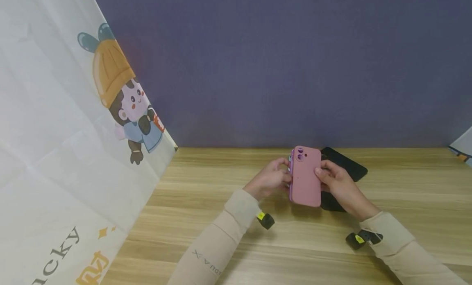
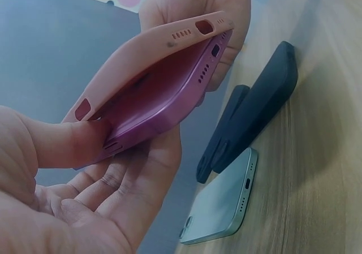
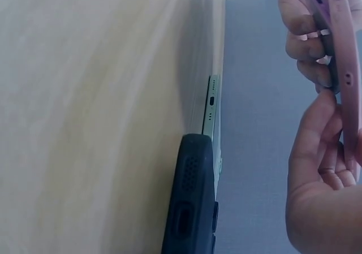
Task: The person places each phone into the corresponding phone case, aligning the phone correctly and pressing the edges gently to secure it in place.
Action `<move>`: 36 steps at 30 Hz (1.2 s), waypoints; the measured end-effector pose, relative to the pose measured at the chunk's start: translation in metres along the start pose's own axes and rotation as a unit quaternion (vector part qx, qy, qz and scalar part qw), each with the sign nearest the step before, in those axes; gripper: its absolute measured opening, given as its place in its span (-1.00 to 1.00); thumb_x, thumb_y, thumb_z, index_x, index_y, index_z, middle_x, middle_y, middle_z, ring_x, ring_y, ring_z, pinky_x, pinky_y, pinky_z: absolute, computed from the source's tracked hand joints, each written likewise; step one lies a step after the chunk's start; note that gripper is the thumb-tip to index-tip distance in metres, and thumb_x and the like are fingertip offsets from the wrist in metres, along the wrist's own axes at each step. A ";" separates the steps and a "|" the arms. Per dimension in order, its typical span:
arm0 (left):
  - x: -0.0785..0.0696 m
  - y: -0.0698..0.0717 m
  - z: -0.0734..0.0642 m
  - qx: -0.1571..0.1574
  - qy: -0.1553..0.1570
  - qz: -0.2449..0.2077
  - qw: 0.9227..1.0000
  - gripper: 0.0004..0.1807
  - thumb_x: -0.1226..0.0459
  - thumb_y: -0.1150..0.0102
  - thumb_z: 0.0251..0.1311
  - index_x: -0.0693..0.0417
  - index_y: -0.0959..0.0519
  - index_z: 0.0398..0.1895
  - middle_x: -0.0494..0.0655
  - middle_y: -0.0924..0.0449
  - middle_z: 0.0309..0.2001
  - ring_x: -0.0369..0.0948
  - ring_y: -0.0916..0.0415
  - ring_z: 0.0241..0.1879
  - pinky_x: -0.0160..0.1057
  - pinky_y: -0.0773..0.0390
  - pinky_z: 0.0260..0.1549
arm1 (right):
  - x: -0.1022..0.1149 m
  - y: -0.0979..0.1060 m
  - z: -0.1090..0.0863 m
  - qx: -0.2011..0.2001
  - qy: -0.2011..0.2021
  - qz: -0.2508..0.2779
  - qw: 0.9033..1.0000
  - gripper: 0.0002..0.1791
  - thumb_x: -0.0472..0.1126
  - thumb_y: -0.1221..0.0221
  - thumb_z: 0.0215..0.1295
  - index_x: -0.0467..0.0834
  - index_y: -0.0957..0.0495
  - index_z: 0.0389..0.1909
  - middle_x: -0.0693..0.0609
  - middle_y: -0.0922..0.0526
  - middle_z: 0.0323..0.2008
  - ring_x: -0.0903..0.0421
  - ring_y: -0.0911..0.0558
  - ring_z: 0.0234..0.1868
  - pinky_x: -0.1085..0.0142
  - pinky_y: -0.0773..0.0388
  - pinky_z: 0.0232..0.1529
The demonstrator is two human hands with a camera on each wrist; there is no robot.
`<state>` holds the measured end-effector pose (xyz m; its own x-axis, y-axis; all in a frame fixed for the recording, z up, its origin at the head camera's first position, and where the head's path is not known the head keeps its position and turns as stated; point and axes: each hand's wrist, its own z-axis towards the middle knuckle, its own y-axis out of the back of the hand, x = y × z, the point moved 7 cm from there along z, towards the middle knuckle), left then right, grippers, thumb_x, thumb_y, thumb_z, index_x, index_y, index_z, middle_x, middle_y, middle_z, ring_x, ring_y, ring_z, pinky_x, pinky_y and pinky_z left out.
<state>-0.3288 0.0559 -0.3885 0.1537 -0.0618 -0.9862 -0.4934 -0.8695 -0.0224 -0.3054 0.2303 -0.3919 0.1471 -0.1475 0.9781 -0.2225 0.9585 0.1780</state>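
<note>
Above the table, both hands hold a purple phone (image 2: 175, 104) and its pink phone case (image 1: 306, 178). The case has come away from the phone at the bottom end, leaving a wedge-shaped gap in the left wrist view. My left hand (image 1: 271, 178) grips the left edge, its thumb (image 2: 68, 143) at the gap between case and phone and its fingers under the phone. On the opposite edge, my right hand (image 1: 341, 186) pinches the case, thumb on its back. The case's camera cutouts point up and away in the head view.
Behind the hands, a black phone-shaped item (image 1: 348, 164) lies on the wooden table (image 1: 206, 186), with another dark one (image 1: 332, 202) nearer. A light green phone (image 2: 220, 200) lies beside them. A dark partition (image 1: 280, 72) rises at the back, a printed white sheet (image 1: 55, 113) at the left.
</note>
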 end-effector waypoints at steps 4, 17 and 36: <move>0.000 0.000 0.000 -0.002 -0.004 -0.001 1.000 -0.67 0.63 0.04 0.28 0.17 -0.40 0.02 0.03 -0.63 -0.32 -0.15 -0.60 -0.36 0.03 -0.74 -0.12 | 0.001 -0.001 -0.001 -0.010 -0.002 -0.002 1.000 -0.67 -0.07 0.05 0.64 -0.26 -0.34 0.13 0.33 -0.69 -0.28 0.35 -0.66 -0.20 0.39 -0.69 -0.16; -0.006 0.005 -0.003 -0.010 -0.016 0.007 1.000 -0.74 0.54 0.02 0.36 0.22 -0.49 0.05 0.05 -0.66 -0.28 -0.16 -0.64 -0.33 0.01 -0.74 -0.10 | 0.004 -0.002 0.000 -0.036 -0.005 -0.021 0.999 -0.59 -0.08 0.06 0.65 -0.38 -0.29 0.18 0.37 -0.65 -0.33 0.37 -0.63 -0.24 0.40 -0.68 -0.19; -0.005 0.003 0.002 -0.007 -0.013 0.007 1.000 -0.72 0.30 -0.19 0.42 0.23 -0.53 0.11 0.13 -0.72 -0.14 -0.16 -0.68 -0.31 -0.15 -0.76 -0.22 | 0.011 0.003 0.000 -0.068 0.004 -0.070 0.995 -0.61 -0.16 0.05 0.64 -0.44 -0.33 0.16 0.33 -0.68 -0.35 0.35 -0.66 -0.31 0.37 -0.70 -0.24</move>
<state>-0.3331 0.0546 -0.3844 0.1236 -0.0612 -0.9904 -0.4834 -0.8754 -0.0062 -0.3049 0.2311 -0.3810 0.1753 -0.2804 0.9437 -0.0669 0.9530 0.2956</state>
